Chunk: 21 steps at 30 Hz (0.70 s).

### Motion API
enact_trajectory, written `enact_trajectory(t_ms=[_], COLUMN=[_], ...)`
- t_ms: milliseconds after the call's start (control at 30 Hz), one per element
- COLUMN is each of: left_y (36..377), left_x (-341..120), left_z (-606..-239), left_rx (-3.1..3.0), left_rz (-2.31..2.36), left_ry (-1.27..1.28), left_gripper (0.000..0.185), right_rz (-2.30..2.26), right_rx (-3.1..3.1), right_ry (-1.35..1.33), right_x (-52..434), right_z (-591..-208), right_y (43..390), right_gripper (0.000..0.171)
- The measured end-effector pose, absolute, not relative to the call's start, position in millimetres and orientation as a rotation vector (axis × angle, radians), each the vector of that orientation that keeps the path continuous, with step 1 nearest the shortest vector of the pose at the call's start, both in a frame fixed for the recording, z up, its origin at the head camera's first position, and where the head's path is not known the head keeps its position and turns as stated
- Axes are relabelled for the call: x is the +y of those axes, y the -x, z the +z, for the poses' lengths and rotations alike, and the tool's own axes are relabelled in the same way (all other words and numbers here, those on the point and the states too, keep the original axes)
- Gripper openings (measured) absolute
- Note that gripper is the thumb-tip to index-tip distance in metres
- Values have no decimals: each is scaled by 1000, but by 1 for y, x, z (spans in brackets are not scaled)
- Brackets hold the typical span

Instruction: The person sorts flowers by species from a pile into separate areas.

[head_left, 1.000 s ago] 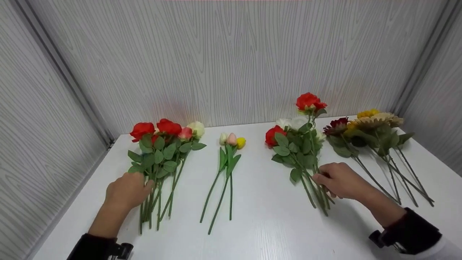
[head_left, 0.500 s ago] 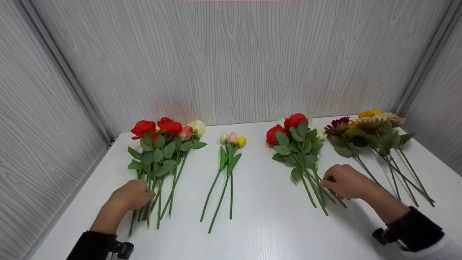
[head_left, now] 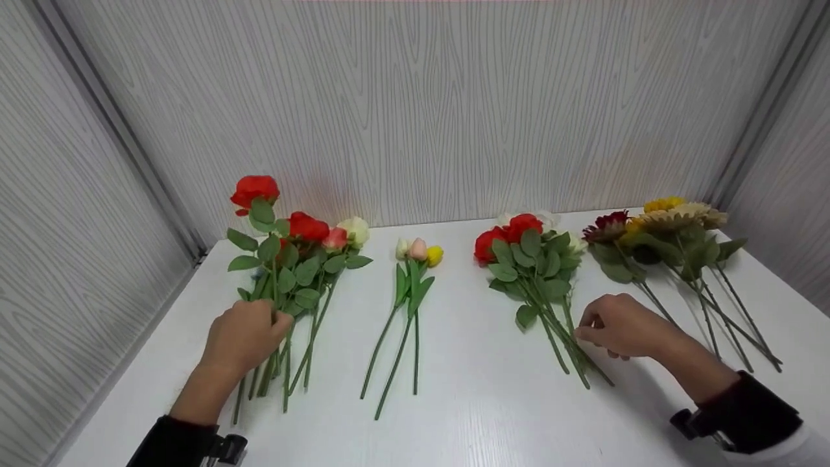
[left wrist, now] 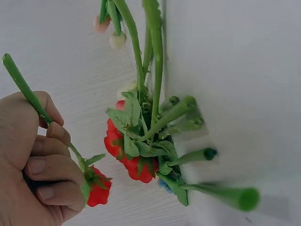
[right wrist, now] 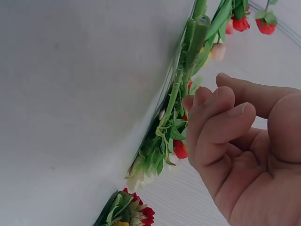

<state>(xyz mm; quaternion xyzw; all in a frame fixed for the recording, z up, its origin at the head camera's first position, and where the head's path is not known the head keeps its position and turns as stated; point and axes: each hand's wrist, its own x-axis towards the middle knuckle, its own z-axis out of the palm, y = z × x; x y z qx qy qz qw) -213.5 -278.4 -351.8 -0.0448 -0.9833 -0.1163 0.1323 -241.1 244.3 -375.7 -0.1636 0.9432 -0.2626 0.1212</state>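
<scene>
My left hand [head_left: 249, 331] grips the stem of one red rose [head_left: 255, 189] and holds it tilted up above the left bunch of roses [head_left: 308, 256]. In the left wrist view the fingers of that hand [left wrist: 40, 162] curl round the thin green stem [left wrist: 21, 87], with the bunch [left wrist: 141, 155] lying beside it. My right hand [head_left: 606, 324] hovers at the stem ends of the right bunch of red and white roses [head_left: 528, 253]. Its fingers [right wrist: 221, 117] are loosely curled and hold nothing, close to the stems [right wrist: 188, 56].
Three small tulips [head_left: 415, 250] lie in the middle of the white table [head_left: 480, 408]. Sunflowers and a dark red bloom [head_left: 668, 224] lie at the far right. Grey wood-grain walls close in the back and both sides.
The right hand lowered its raised red rose onto the right bunch and let it go. The left hand took one red rose from the left bunch and lifted it.
</scene>
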Motion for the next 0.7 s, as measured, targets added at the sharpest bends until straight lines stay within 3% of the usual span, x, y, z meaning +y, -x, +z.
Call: enact_trajectory(t_ms=[267,700], left_y=[201,155], left_x=[-238,-150], left_z=[-346,-349], left_rx=[-2609,-2388], left_rz=[-151,54], left_ry=[389,822], left_gripper=[31,27], right_rz=[-820,-1105], right_rx=[2811,2586], right_ry=[474,794], right_x=[237,191], right_z=[-366,-352], right_y=[235,192], right_gripper=[20,18])
